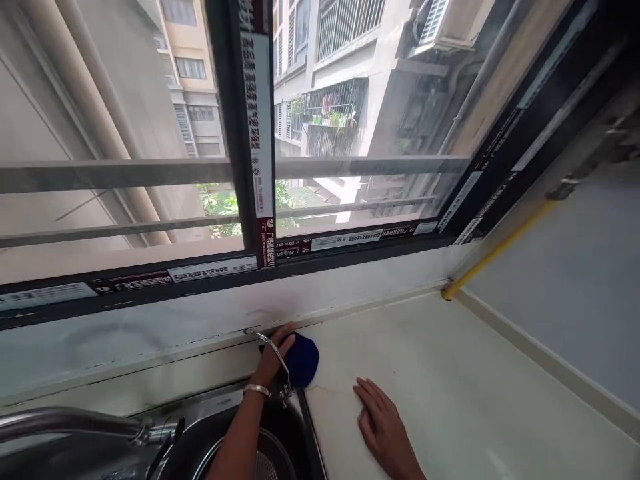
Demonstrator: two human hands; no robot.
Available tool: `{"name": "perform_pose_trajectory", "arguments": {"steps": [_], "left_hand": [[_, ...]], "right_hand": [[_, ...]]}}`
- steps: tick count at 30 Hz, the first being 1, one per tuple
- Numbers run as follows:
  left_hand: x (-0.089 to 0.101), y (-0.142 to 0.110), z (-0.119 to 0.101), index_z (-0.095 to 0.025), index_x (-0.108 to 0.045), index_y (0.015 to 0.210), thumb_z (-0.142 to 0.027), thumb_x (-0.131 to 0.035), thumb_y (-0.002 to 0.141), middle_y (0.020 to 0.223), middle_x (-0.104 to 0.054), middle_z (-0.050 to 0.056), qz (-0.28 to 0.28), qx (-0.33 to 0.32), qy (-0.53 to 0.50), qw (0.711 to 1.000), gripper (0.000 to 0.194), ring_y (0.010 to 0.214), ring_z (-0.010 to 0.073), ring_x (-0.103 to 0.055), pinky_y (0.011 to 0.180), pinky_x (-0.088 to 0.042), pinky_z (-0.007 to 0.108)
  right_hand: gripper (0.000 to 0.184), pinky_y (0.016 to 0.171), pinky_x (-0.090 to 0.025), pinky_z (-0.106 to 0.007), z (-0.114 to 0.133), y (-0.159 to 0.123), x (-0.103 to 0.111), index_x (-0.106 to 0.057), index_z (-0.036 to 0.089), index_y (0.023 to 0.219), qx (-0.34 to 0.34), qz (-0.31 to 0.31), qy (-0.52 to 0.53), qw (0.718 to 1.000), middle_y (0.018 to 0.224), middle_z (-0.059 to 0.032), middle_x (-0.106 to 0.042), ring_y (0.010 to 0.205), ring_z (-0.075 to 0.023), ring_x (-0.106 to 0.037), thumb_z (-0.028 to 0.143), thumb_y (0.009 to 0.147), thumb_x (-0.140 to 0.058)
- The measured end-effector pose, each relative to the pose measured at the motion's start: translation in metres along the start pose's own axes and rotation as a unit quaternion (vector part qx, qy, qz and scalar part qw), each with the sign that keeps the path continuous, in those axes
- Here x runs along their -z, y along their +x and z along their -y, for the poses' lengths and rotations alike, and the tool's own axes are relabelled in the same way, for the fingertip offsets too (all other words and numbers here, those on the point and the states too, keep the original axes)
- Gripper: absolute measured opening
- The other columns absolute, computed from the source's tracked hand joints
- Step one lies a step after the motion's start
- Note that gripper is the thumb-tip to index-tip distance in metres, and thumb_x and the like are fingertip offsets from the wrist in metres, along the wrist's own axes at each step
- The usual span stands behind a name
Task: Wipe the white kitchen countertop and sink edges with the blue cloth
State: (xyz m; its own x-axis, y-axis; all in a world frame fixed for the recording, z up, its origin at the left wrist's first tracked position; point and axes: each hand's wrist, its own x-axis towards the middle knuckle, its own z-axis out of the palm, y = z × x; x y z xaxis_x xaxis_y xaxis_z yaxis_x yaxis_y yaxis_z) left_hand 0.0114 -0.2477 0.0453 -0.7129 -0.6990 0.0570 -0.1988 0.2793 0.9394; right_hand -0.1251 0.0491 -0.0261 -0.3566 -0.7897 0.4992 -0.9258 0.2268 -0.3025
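Observation:
My left hand (274, 355), with a bracelet (257, 389) at the wrist, is on a dark blue cloth (303, 360) at the back corner of the sink. Its fingers press and grip the cloth against the pale countertop (440, 373). A thin curved chrome pipe (275, 348) comes out from the wall and passes in front of this hand, hiding part of it. To the right, my right hand (383, 423) rests palm down on the countertop, fingers stretched out and nothing held.
A steel sink (220, 402) with a mesh strainer basket (267, 463) lies below my left forearm. A large chrome faucet (90, 423) crosses the lower left. Behind runs a dark window frame (350, 257); a yellow pipe (500, 247) meets the counter's back right corner.

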Motion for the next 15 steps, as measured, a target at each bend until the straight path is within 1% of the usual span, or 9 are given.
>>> {"name": "perform_pose_trajectory", "arguments": {"steps": [2, 4, 6, 7, 9, 11, 12, 14, 15], "left_hand": [[0.006, -0.032, -0.003, -0.013, -0.057, 0.128, -0.039, -0.038, 0.092, 0.142, -0.061, 0.015, -0.049, 0.034, -0.027, 0.998, 0.048, 0.133, 0.0242, -0.056, 0.120, -0.041, 0.047], [0.008, -0.087, -0.003, -0.013, -0.058, 0.127, -0.038, -0.037, 0.091, 0.138, -0.064, 0.015, -0.092, 0.072, -0.039, 0.992, 0.048, 0.131, 0.0243, -0.056, 0.121, -0.040, 0.049], [0.007, -0.158, -0.001, -0.020, -0.064, 0.121, -0.044, -0.039, 0.090, 0.131, -0.070, 0.009, -0.120, 0.106, -0.052, 0.986, 0.045, 0.124, 0.0220, -0.062, 0.117, -0.045, 0.046], [0.007, -0.197, 0.001, -0.025, -0.065, 0.120, -0.046, -0.039, 0.090, 0.129, -0.071, 0.006, -0.129, 0.121, -0.059, 0.982, 0.044, 0.122, 0.0210, -0.063, 0.115, -0.048, 0.044], [0.012, -0.272, 0.006, -0.026, -0.073, 0.103, -0.048, -0.047, 0.085, 0.115, -0.077, 0.006, -0.149, 0.159, -0.068, 0.974, 0.038, 0.114, 0.0235, -0.068, 0.109, -0.052, 0.043], [0.032, -0.337, 0.016, -0.024, -0.074, 0.095, -0.056, -0.048, 0.081, 0.104, -0.080, 0.009, -0.167, 0.197, -0.079, 0.963, 0.044, 0.104, 0.0276, -0.071, 0.098, -0.058, 0.046], [0.048, -0.363, 0.023, -0.024, -0.073, 0.097, -0.063, -0.049, 0.078, 0.104, -0.080, 0.011, -0.199, 0.227, -0.096, 0.948, 0.050, 0.101, 0.0290, -0.072, 0.092, -0.061, 0.046], [0.089, -0.399, 0.041, -0.021, -0.068, 0.105, -0.070, -0.047, 0.074, 0.105, -0.079, 0.013, -0.286, 0.301, -0.106, 0.903, 0.062, 0.106, 0.0306, -0.072, 0.090, -0.062, 0.046], [0.112, -0.409, 0.052, -0.020, -0.065, 0.110, -0.070, -0.039, 0.077, 0.109, -0.079, 0.014, -0.324, 0.316, -0.077, 0.889, 0.066, 0.109, 0.0296, -0.071, 0.092, -0.061, 0.045]], "right_hand": [[0.046, 0.100, -0.055, -0.049, -0.007, -0.003, -0.002, -0.051, 0.025, 0.139, 0.021, -0.023, 0.006, 0.999, 0.140, -0.0080, -0.060, 0.130, -0.0274, -0.056, 0.022, 0.093, -0.045], [0.042, 0.099, -0.055, -0.050, -0.016, -0.007, -0.006, -0.056, 0.022, 0.132, 0.038, -0.045, 0.018, 0.998, 0.134, -0.0099, -0.064, 0.125, -0.0286, -0.059, 0.025, 0.091, -0.047], [0.040, 0.100, -0.053, -0.051, -0.025, -0.012, -0.013, -0.061, 0.019, 0.127, 0.043, -0.036, 0.034, 0.998, 0.130, -0.0114, -0.066, 0.121, -0.0298, -0.061, 0.029, 0.089, -0.048], [0.041, 0.103, -0.052, -0.051, -0.028, -0.013, -0.017, -0.061, 0.018, 0.126, 0.039, -0.016, 0.037, 0.998, 0.131, -0.0123, -0.065, 0.122, -0.0305, -0.061, 0.031, 0.089, -0.048], [0.043, 0.104, -0.051, -0.051, -0.033, -0.015, -0.022, -0.062, 0.017, 0.125, 0.031, 0.004, 0.037, 0.999, 0.133, -0.0130, -0.064, 0.124, -0.0314, -0.059, 0.033, 0.089, -0.047], [0.045, 0.105, -0.049, -0.051, -0.034, -0.017, -0.023, -0.061, 0.016, 0.127, 0.027, 0.021, 0.028, 0.999, 0.135, -0.0127, -0.063, 0.126, -0.0320, -0.058, 0.034, 0.089, -0.045], [0.046, 0.106, -0.049, -0.052, -0.033, -0.018, -0.022, -0.061, 0.016, 0.127, 0.026, 0.028, 0.021, 0.999, 0.136, -0.0127, -0.062, 0.127, -0.0323, -0.057, 0.035, 0.089, -0.044], [0.048, 0.108, -0.048, -0.053, -0.031, -0.019, -0.019, -0.059, 0.014, 0.129, 0.025, 0.040, 0.004, 0.999, 0.138, -0.0137, -0.061, 0.129, -0.0335, -0.056, 0.035, 0.089, -0.041], [0.050, 0.108, -0.047, -0.054, -0.031, -0.020, -0.018, -0.059, 0.013, 0.129, 0.024, 0.044, -0.003, 0.999, 0.138, -0.0146, -0.061, 0.129, -0.0342, -0.055, 0.036, 0.089, -0.040]]}}
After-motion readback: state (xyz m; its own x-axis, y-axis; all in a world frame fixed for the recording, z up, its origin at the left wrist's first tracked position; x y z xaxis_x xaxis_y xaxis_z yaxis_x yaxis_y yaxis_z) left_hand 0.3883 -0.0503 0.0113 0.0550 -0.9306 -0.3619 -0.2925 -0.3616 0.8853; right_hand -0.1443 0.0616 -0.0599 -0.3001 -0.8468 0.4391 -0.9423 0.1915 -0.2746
